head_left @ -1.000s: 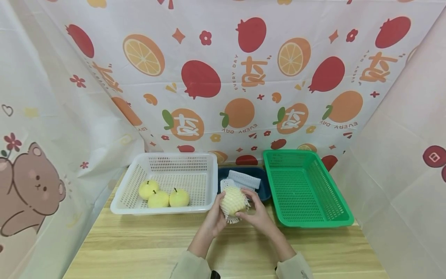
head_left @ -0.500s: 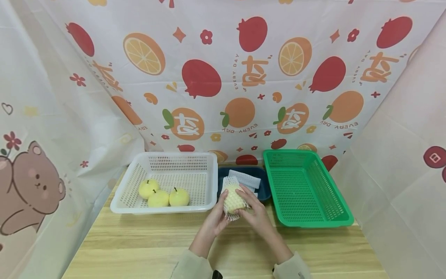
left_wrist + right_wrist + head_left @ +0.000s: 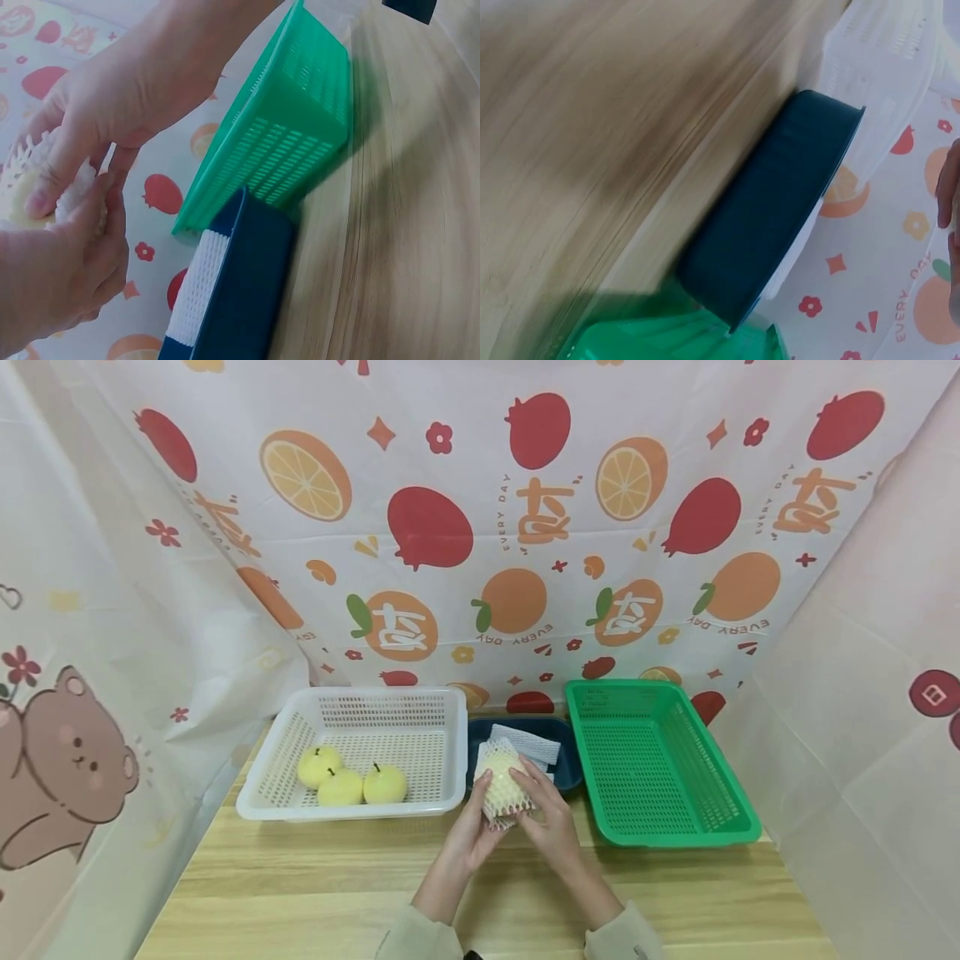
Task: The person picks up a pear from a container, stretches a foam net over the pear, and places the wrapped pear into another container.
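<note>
Both hands hold a pale yellow pear (image 3: 22, 196) in a white foam net sleeve (image 3: 504, 787), raised over the table in front of the blue tray. My left hand (image 3: 467, 833) grips its left side, with the thumb up along the net. From the right, my right hand (image 3: 555, 828) holds the net, fingers over its upper side and thumb lower down. Netting covers most of the fruit in the head view, and its loose end points toward the tray. In the left wrist view, some bare yellow skin shows near the right thumb. The right wrist view catches only some fingers (image 3: 950, 191).
A white basket (image 3: 352, 812) at left holds three yellow pears (image 3: 341, 787). Behind the hands, a dark blue tray (image 3: 570, 760) contains flat foam nets (image 3: 527, 744). To the right stands a green basket (image 3: 675, 841). Fruit-printed cloth (image 3: 517, 552) hangs behind the wooden table (image 3: 315, 893).
The netting has been worked further over the pear, and less bare fruit shows at its lower side. My right hand has shifted slightly left, closer to my left hand.
</note>
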A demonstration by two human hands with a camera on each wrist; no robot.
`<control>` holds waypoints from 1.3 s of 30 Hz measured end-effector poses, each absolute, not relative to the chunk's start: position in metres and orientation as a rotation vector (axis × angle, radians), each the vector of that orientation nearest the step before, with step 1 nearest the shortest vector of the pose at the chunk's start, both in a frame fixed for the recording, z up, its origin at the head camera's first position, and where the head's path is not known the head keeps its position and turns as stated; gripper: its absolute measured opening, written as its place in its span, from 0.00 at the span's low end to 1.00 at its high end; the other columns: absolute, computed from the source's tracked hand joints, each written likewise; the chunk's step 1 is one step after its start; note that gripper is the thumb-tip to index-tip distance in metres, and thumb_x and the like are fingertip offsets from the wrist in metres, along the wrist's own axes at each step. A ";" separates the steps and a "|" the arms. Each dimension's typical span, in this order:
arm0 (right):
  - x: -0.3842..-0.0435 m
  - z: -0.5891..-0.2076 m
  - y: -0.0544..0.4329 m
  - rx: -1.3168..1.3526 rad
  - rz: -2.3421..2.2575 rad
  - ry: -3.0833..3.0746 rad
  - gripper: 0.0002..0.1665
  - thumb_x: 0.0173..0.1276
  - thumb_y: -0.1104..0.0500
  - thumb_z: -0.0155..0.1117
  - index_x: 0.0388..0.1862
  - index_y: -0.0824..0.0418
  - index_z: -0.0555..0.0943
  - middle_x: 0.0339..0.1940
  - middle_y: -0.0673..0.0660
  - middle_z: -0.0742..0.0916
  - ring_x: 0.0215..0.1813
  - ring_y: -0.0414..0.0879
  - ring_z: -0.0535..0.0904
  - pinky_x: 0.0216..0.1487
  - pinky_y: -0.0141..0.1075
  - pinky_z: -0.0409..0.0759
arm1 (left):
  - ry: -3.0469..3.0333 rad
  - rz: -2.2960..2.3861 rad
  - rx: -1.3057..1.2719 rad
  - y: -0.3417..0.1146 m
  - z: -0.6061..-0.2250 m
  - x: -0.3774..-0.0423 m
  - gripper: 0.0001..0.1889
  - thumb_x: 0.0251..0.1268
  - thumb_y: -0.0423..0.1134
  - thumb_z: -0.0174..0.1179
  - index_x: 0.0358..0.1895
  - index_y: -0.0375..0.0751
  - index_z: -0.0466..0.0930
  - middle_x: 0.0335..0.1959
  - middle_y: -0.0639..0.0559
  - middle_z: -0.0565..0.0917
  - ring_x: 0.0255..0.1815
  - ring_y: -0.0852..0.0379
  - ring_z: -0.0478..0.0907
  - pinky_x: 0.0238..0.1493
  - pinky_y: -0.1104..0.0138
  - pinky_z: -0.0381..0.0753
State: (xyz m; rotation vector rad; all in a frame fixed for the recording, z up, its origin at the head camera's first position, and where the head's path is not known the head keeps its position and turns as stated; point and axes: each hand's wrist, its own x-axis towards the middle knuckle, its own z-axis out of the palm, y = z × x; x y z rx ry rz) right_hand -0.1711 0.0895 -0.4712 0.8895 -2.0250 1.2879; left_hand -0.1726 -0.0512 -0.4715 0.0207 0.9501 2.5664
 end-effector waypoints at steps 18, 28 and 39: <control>-0.167 -0.468 0.089 0.840 1.384 -2.110 0.38 0.38 0.87 0.60 0.54 0.73 0.72 0.60 0.73 0.70 0.60 0.68 0.64 0.62 0.28 0.57 | 0.979 2.586 -0.007 -0.044 -0.475 -0.172 0.34 0.73 0.51 0.40 0.70 0.34 0.39 0.65 0.35 0.58 0.60 0.49 0.66 0.59 0.62 0.65; -0.172 -0.471 0.093 0.927 1.385 -2.080 0.35 0.46 0.81 0.62 0.57 0.71 0.72 0.60 0.72 0.70 0.62 0.63 0.64 0.62 0.34 0.62 | 0.988 2.565 0.049 -0.050 -0.475 -0.171 0.34 0.73 0.53 0.38 0.71 0.38 0.37 0.67 0.36 0.55 0.62 0.49 0.64 0.60 0.62 0.64; -0.171 -0.472 0.095 0.947 1.421 -2.029 0.29 0.50 0.81 0.62 0.55 0.73 0.74 0.58 0.75 0.71 0.60 0.67 0.65 0.61 0.35 0.63 | 0.971 2.537 0.051 -0.053 -0.477 -0.170 0.34 0.73 0.53 0.36 0.71 0.38 0.35 0.68 0.35 0.52 0.62 0.49 0.63 0.60 0.60 0.64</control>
